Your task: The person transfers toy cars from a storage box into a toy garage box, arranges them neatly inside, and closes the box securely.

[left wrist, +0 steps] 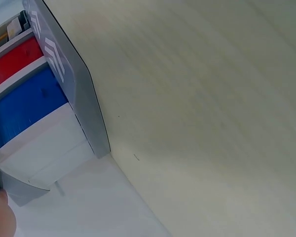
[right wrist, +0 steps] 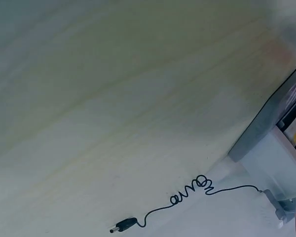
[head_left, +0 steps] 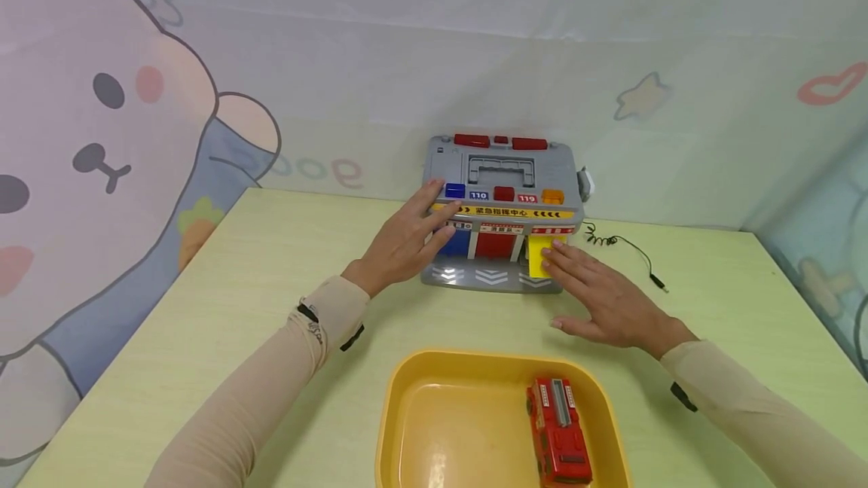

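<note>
A grey toy emergency station point(head_left: 444, 164) stands against the wall, its front carrying a blue door point(head_left: 458, 245), a red door point(head_left: 494, 245) and a yellow door point(head_left: 536, 257). The yellow door is raised outward, and the bay behind it shows a dark gap. My left hand point(head_left: 400, 243) rests its extended fingers on the roof's front left edge. Fingertips of my right hand point(head_left: 606, 300) touch the yellow door, the thumb spread apart below. In the left wrist view the blue door point(left wrist: 32, 103) looks down flush; only a fingertip of that hand shows at the corner.
In front of the station sits a yellow tray point(head_left: 400, 413) with a red toy fire truck point(head_left: 560, 431) along its right side. A coiled black cord point(head_left: 627, 243) ending in a plug lies to the station's right. A patterned cloth wall point(head_left: 380, 81) rises behind the table.
</note>
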### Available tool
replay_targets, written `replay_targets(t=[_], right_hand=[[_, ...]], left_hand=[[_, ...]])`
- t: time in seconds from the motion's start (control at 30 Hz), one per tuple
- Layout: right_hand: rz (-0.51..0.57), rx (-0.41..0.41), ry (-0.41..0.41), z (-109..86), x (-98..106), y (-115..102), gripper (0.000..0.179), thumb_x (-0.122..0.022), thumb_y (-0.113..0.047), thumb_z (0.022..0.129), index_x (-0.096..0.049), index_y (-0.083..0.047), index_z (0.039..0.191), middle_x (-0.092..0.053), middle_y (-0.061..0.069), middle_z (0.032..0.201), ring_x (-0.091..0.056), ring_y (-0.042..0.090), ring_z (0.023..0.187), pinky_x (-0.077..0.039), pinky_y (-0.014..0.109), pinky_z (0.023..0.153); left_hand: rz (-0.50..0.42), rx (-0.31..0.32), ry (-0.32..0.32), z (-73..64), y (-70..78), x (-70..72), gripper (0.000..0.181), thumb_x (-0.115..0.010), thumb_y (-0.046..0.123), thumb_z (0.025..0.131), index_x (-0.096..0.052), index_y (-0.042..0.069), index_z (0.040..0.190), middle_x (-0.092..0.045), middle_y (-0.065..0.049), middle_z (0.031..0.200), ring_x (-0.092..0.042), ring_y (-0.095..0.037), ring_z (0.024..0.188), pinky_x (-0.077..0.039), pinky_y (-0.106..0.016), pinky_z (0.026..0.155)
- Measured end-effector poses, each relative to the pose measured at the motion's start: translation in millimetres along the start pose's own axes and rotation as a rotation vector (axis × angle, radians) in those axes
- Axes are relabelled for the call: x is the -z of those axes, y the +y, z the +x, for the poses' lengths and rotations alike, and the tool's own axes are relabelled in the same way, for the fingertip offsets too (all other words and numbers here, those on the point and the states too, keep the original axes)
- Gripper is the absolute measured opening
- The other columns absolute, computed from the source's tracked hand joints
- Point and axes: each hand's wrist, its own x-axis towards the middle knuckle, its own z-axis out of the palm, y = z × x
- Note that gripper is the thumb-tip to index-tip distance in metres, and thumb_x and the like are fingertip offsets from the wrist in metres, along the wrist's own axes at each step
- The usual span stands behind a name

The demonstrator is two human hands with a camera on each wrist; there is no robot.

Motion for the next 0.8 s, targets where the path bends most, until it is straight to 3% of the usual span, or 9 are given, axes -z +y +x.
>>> replay_targets(t=[0.13, 0.37, 0.6, 0.8], right_hand=[[-0.004, 0.014, -0.015, 2.7, -5.4, 0.6, 0.085, -0.066, -0.053, 0.089, -0.038, -0.005, 0.153, -0.033, 0.013, 0.163, -0.02, 0.025, 0.155, -0.001, 0.023, 0.126], [-0.04, 0.035, -0.006, 6.3, -15.1, 2.5, 0.081, -0.054, -0.059, 0.096, -0.042, 0.0, 0.15, -0.032, 0.015, 0.162, -0.024, 0.028, 0.154, -0.003, 0.025, 0.127], [-0.058, 0.012, -0.034, 11.4, -17.6, 0.6, 0.084, -0.062, -0.057, 0.092, -0.042, 0.0, 0.15, -0.033, 0.016, 0.162, -0.027, 0.031, 0.152, 0.0, 0.023, 0.126], [-0.087, -0.003, -0.074, 14.6, -18.4, 2.1, 0.081, -0.057, -0.058, 0.095, -0.045, 0.002, 0.148, -0.032, 0.015, 0.163, -0.028, 0.033, 0.151, 0.0, 0.025, 0.126]], left_hand=[[-0.004, -0.008, -0.004, -1.0, -1.2, 0.6, 0.049, -0.047, 0.036, 0.105, -0.048, 0.017, 0.15, -0.024, -0.015, 0.166, -0.023, -0.03, 0.154, -0.023, -0.043, 0.125], [-0.015, 0.006, -0.03, -0.2, 1.9, 3.2, 0.049, -0.048, 0.037, 0.104, -0.048, 0.018, 0.149, -0.023, -0.016, 0.166, -0.021, -0.03, 0.155, -0.022, -0.043, 0.126], [0.009, 0.022, -0.054, 0.5, 4.9, 4.4, 0.05, -0.049, 0.039, 0.104, -0.048, 0.019, 0.15, -0.023, -0.016, 0.166, -0.021, -0.031, 0.155, -0.023, -0.044, 0.125], [0.025, 0.026, -0.053, 3.7, 7.7, 7.0, 0.05, -0.049, 0.041, 0.104, -0.051, 0.018, 0.148, -0.027, -0.018, 0.164, -0.024, -0.032, 0.153, -0.026, -0.045, 0.124]])
